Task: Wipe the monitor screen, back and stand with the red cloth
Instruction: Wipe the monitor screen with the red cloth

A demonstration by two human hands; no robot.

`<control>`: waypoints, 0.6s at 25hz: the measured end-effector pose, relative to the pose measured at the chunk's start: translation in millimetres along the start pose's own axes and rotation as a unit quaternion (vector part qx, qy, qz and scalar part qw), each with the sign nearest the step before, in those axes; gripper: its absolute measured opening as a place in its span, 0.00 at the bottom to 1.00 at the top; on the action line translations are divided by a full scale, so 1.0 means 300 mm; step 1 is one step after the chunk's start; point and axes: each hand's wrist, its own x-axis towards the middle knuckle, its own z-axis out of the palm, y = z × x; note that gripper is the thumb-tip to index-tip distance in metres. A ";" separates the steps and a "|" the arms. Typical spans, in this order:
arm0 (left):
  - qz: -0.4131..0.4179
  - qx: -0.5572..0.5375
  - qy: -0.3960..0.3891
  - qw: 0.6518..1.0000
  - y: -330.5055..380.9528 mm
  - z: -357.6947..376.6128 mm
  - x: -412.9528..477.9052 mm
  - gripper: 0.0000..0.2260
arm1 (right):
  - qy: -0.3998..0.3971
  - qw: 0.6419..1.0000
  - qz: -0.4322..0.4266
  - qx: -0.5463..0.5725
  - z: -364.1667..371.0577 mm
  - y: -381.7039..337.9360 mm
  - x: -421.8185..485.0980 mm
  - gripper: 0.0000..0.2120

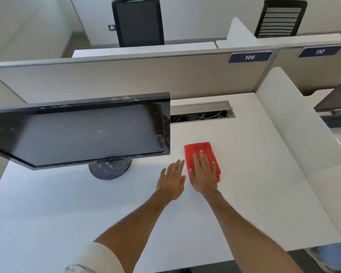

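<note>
While the cloth lay folded on the desk right of the monitor, your right hand rested flat on it, fingers straight; your left hand lay released beside it.

At about one o'clock from me, a dark blue rectangular plate on the beige fabric desk partition reads "109" in white digits. Toward two o'clock, a matching blue plate reads "110". The small pale lettering on my black glossy flat monitor is too blurred to read.
</note>
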 end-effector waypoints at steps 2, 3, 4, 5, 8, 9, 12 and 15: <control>0.014 0.005 -0.017 1.000 0.019 0.008 0.056 0.30 | -0.026 0.999 0.020 -0.004 0.005 0.052 0.020 0.35; 0.020 0.011 -0.022 0.999 0.024 0.011 0.072 0.30 | -0.044 0.999 0.026 -0.004 0.009 0.071 0.021 0.37; 0.030 0.001 -0.031 0.999 0.028 0.013 0.086 0.30 | -0.072 0.997 0.027 -0.001 0.015 0.089 0.014 0.38; 0.041 0.007 -0.042 0.998 0.032 0.014 0.100 0.30 | -0.091 0.995 0.027 0.005 0.021 0.097 0.012 0.38; 0.067 0.022 -0.046 0.996 0.025 0.043 0.121 0.29 | -0.094 0.995 0.025 0.020 0.045 0.105 0.005 0.35; 0.064 0.015 -0.053 0.996 0.018 0.057 0.117 0.29 | -0.079 0.996 0.033 0.027 0.049 0.097 -0.004 0.35; 0.059 -0.003 -0.034 0.998 -0.016 0.105 0.071 0.26 | -0.024 0.999 0.017 0.017 0.085 0.071 -0.077 0.33; 0.053 -0.026 0.023 0.998 -0.036 0.119 0.016 0.21 | 0.024 1.000 -0.004 0.013 0.087 0.055 -0.135 0.29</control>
